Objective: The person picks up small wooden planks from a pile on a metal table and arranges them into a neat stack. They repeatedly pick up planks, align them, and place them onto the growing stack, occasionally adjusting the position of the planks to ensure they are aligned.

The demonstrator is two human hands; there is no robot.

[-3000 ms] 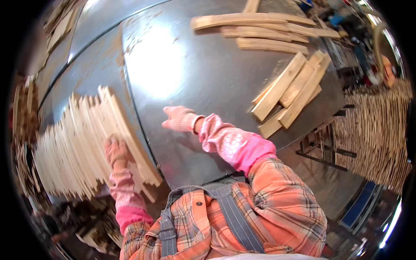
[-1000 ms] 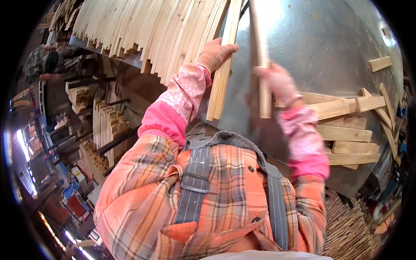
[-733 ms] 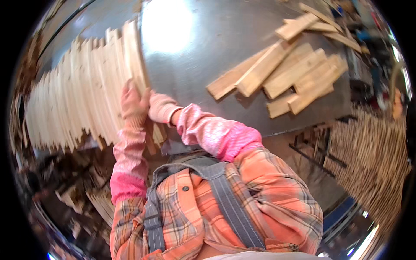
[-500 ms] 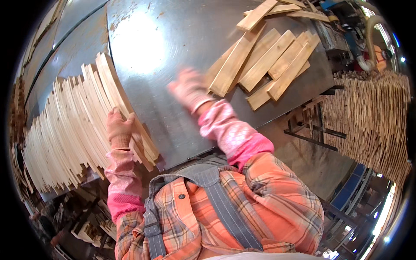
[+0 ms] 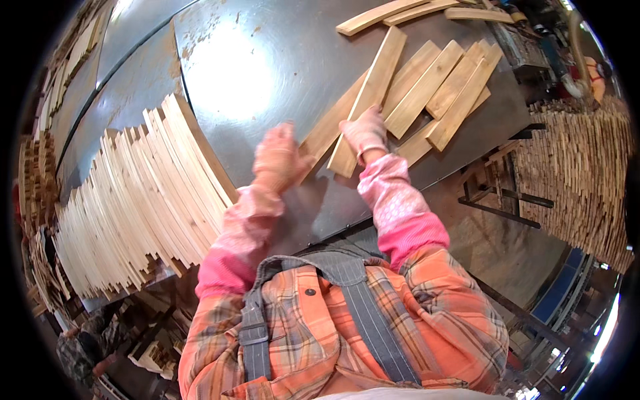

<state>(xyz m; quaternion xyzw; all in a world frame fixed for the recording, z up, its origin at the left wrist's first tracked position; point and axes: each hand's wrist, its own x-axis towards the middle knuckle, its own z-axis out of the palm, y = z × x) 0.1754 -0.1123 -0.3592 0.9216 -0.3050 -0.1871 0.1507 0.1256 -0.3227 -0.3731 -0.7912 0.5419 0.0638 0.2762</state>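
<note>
My right hand (image 5: 368,131), gloved, is closed round the edge of a wooden slat (image 5: 373,83) on the near left side of a loose pile. Its fingers lie on the slat's lower half. Left of it my left hand (image 5: 277,159), also gloved and a little blurred, hovers with fingers apart by the end of another slat (image 5: 333,127). Nothing shows in that hand. Several more wooden slats (image 5: 424,89) lie askew to the right of my right hand. On the left stands a tight row of pale slats (image 5: 143,193) on edge, side by side.
A shiny metal table (image 5: 293,80) bears both groups. Curved slats (image 5: 380,16) lie at its far edge. Beyond the right edge stands a large stack of wood strips (image 5: 573,180) by a dark metal frame (image 5: 503,200). Machinery with a hose (image 5: 575,57) is at the far right.
My left hand has left the pale row and moved right across the table. My right hand has moved right onto a slat in the loose pile and gripped it.
</note>
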